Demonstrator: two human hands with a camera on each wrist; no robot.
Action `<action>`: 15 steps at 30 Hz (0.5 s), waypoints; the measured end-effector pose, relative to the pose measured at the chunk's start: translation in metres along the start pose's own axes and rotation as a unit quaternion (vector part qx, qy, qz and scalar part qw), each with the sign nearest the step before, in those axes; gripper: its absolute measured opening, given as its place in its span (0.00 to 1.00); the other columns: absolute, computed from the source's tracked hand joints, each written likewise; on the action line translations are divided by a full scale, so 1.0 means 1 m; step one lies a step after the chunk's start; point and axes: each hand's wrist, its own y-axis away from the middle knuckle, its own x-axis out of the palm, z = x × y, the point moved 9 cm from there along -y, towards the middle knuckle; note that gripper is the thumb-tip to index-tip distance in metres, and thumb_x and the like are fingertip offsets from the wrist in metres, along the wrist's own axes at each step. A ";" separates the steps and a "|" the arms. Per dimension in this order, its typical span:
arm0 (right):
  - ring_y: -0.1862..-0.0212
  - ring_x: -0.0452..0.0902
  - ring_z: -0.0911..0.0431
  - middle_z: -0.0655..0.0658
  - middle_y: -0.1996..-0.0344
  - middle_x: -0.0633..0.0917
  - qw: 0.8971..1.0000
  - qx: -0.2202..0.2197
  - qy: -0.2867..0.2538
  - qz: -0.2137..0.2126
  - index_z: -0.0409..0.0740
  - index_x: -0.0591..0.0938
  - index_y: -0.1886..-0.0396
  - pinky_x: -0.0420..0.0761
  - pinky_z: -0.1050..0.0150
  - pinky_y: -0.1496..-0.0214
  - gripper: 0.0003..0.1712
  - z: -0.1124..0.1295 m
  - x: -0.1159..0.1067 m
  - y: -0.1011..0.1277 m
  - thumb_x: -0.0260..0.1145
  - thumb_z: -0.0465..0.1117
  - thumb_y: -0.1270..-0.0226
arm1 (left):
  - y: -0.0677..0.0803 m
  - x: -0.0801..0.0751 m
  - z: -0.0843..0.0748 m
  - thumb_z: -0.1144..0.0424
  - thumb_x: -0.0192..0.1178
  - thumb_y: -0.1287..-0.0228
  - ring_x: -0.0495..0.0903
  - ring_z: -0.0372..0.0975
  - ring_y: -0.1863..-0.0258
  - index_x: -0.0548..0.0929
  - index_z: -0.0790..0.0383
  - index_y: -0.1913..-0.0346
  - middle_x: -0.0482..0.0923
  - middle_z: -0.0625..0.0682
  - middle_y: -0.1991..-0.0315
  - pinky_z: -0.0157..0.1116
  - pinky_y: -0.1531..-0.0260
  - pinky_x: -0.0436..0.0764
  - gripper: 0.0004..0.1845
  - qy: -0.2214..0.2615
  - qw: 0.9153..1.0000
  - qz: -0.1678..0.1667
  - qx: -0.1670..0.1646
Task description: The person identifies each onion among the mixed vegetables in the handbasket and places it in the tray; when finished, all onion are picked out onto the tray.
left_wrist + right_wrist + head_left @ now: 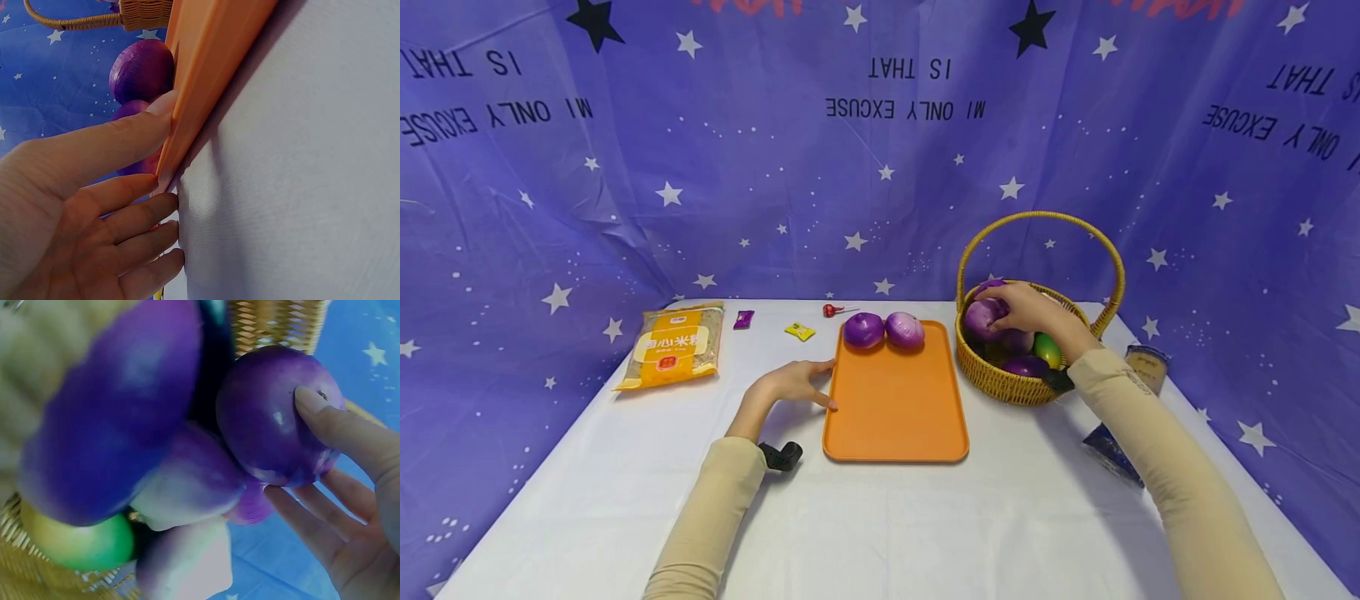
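Note:
My right hand (1033, 308) reaches into the wicker basket (1011, 388) and holds a round purple onion (275, 419), thumb on one side and fingertips on the other. Around that onion lie a long purple eggplant (119, 412), a green-yellow mango (81, 540) and pale purple-white pieces (187, 481). My left hand (786, 383) touches the left edge of the orange tray (898, 408), thumb and fingers spread along the rim, loosely extended. A dark purple onion (863, 331) and a lighter purple onion (905, 331) sit side by side at the tray's far end.
At the left lies a yellow bag of grain (676, 346). Near the back are a purple candy (743, 320), a yellow candy (801, 332) and a red lollipop (831, 310). A jar (1148, 367) and a dark blue packet (1112, 454) are partly behind my right arm.

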 end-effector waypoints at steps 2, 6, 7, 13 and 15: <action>0.46 0.75 0.39 0.35 0.49 0.82 1.000 0.001 -0.002 -0.007 0.37 0.79 0.43 0.72 0.44 0.40 0.30 0.004 -0.004 0.001 0.76 0.36 0.47 | 0.000 0.000 0.000 0.46 0.72 0.49 0.57 0.58 0.31 0.61 0.61 0.27 0.63 0.61 0.30 0.55 0.32 0.56 0.50 0.001 1.000 0.000 -0.001; 0.44 0.74 0.40 0.37 0.47 0.81 0.999 0.004 -0.016 -0.040 0.41 0.79 0.42 0.72 0.44 0.40 0.31 0.014 -0.015 0.003 0.77 0.38 0.47 | 0.001 -0.001 0.000 0.46 0.72 0.49 0.57 0.58 0.31 0.61 0.61 0.27 0.62 0.61 0.30 0.55 0.32 0.56 0.50 0.002 1.000 -0.001 -0.002; 0.44 0.74 0.40 0.37 0.47 0.81 0.999 0.003 -0.021 -0.050 0.41 0.79 0.41 0.72 0.44 0.40 0.31 0.017 -0.018 0.003 0.76 0.38 0.47 | 0.001 -0.001 0.001 0.46 0.72 0.49 0.57 0.58 0.31 0.60 0.61 0.27 0.62 0.61 0.30 0.55 0.32 0.56 0.50 0.004 1.000 -0.001 -0.002; 0.46 0.76 0.43 0.39 0.47 0.82 0.991 -0.014 -0.055 -0.122 0.41 0.79 0.41 0.73 0.46 0.40 0.32 0.043 -0.032 0.008 0.77 0.38 0.48 | 0.000 0.000 0.001 0.46 0.72 0.49 0.57 0.58 0.30 0.60 0.61 0.26 0.62 0.61 0.30 0.55 0.32 0.56 0.50 0.004 1.000 0.002 -0.001; 0.45 0.76 0.43 0.39 0.47 0.82 0.988 -0.023 -0.063 -0.139 0.40 0.79 0.41 0.73 0.46 0.40 0.32 0.053 -0.032 0.008 0.77 0.38 0.48 | -0.001 0.001 0.001 0.46 0.71 0.48 0.57 0.58 0.30 0.60 0.61 0.26 0.61 0.61 0.30 0.55 0.32 0.56 0.50 0.002 1.000 0.002 -0.002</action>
